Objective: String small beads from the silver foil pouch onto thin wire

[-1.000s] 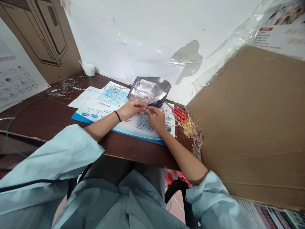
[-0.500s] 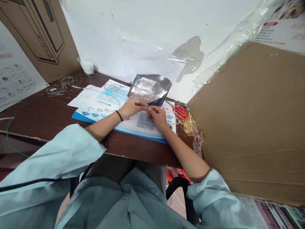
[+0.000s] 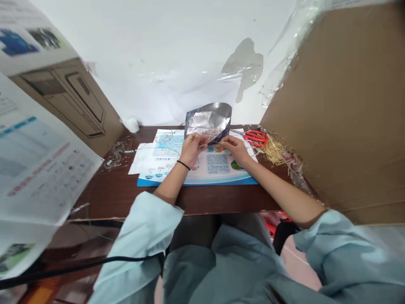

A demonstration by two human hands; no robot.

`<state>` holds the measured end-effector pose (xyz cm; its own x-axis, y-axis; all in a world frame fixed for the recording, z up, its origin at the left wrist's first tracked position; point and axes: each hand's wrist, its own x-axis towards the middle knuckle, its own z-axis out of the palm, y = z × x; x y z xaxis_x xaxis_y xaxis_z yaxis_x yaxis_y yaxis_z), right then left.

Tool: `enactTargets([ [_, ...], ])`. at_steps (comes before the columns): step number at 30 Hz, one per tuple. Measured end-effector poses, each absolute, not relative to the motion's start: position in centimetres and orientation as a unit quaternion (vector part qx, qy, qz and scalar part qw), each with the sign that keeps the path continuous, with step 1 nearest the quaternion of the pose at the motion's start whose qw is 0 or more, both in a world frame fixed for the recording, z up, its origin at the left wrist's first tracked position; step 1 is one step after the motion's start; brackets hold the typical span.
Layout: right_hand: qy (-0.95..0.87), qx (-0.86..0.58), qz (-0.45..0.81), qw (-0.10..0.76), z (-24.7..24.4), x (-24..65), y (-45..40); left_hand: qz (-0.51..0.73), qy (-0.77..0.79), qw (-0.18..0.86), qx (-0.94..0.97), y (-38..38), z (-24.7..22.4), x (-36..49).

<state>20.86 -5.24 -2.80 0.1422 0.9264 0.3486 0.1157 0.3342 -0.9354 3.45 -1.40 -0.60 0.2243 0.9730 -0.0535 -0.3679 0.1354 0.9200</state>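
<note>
My left hand (image 3: pixel 191 150), with a black band at the wrist, is closed in a pinch just in front of an open silver-lined bag (image 3: pixel 207 118). Small pink and pale beads (image 3: pixel 215 133) lie inside this bag. To its right, my right hand (image 3: pixel 236 148) pinches with thumb and forefinger. Between the two hands runs a thin pale thread (image 3: pixel 211 145), gripped at both ends; it is too fine to see fully. Printed sheets (image 3: pixel 218 166) lie under both hands.
Red-handled scissors (image 3: pixel 255 138) lie right of the bag, beside a pile of short golden sticks (image 3: pixel 274 152). Tangled clear string (image 3: pixel 118 154) sits at the left. Cardboard (image 3: pixel 341 105) stands at the right, and a hanging poster (image 3: pixel 41 177) at the left.
My hands have moved from touching to a small distance apart, the right one going rightward. The view has turned left, so the desk sits further right in the picture.
</note>
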Motion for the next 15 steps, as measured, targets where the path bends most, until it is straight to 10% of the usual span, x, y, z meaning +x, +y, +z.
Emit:
enactTargets([
  [15, -0.528, -0.429, 0.393, 0.618, -2.4, 24.0, -4.3, 0.627, 0.416, 0.581, 0.308, 1.8, 0.7, 0.9],
])
